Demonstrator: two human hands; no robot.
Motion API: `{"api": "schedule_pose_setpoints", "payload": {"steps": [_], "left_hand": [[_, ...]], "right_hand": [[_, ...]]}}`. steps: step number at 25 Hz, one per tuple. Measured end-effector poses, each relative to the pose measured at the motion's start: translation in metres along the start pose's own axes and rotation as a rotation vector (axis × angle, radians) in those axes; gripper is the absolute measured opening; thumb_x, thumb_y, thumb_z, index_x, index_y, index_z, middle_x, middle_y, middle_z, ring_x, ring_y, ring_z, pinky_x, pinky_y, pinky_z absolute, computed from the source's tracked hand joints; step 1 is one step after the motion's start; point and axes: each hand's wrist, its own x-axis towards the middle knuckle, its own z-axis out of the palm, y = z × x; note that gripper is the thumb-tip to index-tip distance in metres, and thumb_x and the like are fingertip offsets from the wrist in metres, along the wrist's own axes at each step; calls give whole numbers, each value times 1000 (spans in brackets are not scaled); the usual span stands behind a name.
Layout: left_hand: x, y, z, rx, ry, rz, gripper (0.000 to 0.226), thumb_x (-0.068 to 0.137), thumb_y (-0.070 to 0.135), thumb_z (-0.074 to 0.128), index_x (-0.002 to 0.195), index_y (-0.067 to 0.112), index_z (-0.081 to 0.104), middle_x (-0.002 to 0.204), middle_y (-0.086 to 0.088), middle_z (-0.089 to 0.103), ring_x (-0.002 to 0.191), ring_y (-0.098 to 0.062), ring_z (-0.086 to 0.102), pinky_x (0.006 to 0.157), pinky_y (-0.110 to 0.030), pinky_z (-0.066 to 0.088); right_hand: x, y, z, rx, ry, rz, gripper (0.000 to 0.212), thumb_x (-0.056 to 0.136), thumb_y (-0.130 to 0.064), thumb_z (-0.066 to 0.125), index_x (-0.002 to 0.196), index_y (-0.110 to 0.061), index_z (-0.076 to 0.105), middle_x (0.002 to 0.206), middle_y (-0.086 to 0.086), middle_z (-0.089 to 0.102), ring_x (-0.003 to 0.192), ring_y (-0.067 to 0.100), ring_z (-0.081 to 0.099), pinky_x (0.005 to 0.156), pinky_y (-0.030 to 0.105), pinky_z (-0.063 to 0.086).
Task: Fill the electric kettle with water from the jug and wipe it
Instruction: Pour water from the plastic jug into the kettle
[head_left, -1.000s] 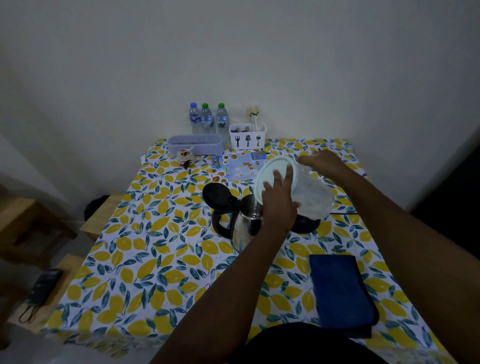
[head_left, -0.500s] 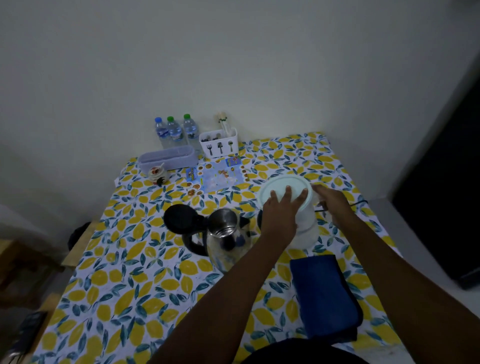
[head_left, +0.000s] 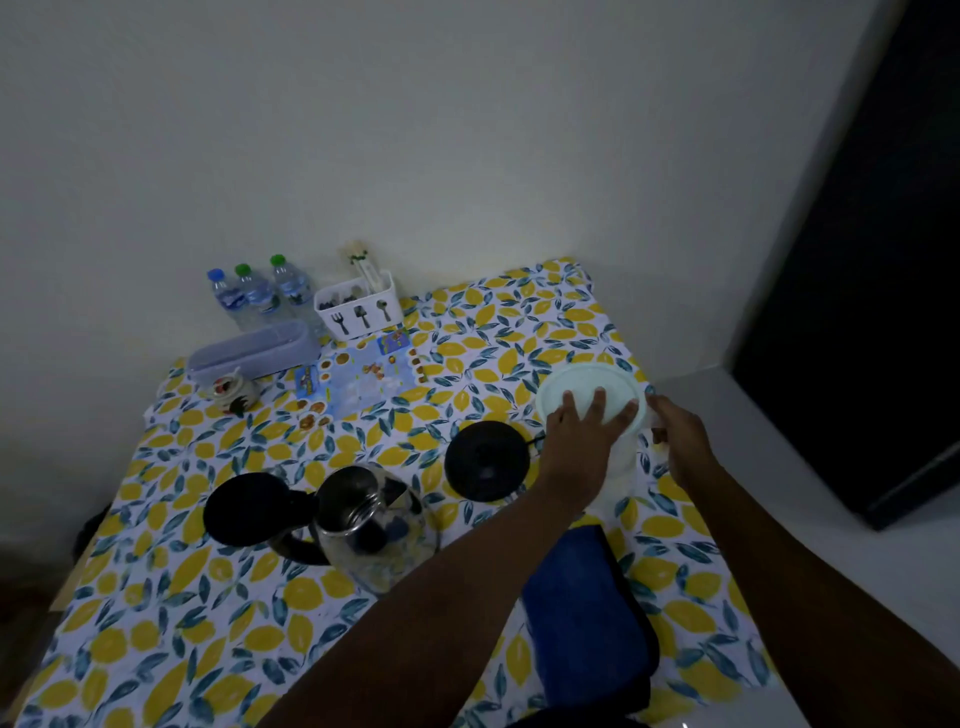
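The translucent white jug (head_left: 621, 467) stands upright on the table's right side. My left hand (head_left: 584, 441) lies over the near edge of its pale round lid (head_left: 587, 387), fingers spread on top. My right hand (head_left: 680, 436) is closed around the jug's handle on its right side. The glass and steel electric kettle (head_left: 376, 530) sits left of centre, its black lid (head_left: 249, 509) flipped open to the left. Its round black base (head_left: 485, 460) lies apart, between kettle and jug. A folded blue cloth (head_left: 587, 613) rests near the front edge, under my left forearm.
At the back against the wall stand three water bottles (head_left: 257, 293), a white cutlery holder (head_left: 358, 309), a long lidded plastic box (head_left: 254, 348), a small figurine (head_left: 231, 389) and a picture card (head_left: 358, 382). The lemon-print tablecloth (head_left: 208, 597) covers the table; its right edge runs just past the jug.
A second ago the jug was tilted over the kettle's mouth; it has since come upright and moved right onto the table. Both hands stayed on it. The camera view turned.
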Motion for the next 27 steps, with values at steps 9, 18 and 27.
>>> {"api": "schedule_pose_setpoints", "payload": {"steps": [9,18,27], "left_hand": [[24,-6,28,14,0,28,88,84,16,69,150,31,14,161,-9,18,144,-49,18,110,-57,30],[15,-11,33,-118,110,92,76,87,18,65,151,22,24,162,-7,20,148,-39,12,118,-53,19],[-79,-68,39,-394,169,20,62,97,22,54,151,21,24,163,-1,16,151,-24,7,121,-45,16]], "right_hand": [[22,11,-6,12,-67,-55,29,88,-34,64,79,-7,65,72,10,55,65,20,46,62,36,37],[-8,17,-10,-386,98,-425,30,96,-35,53,112,-14,65,123,8,66,113,21,59,94,31,45],[-96,75,2,-1005,23,-803,87,86,-49,59,152,-16,12,161,5,10,149,22,3,117,48,7]]}}
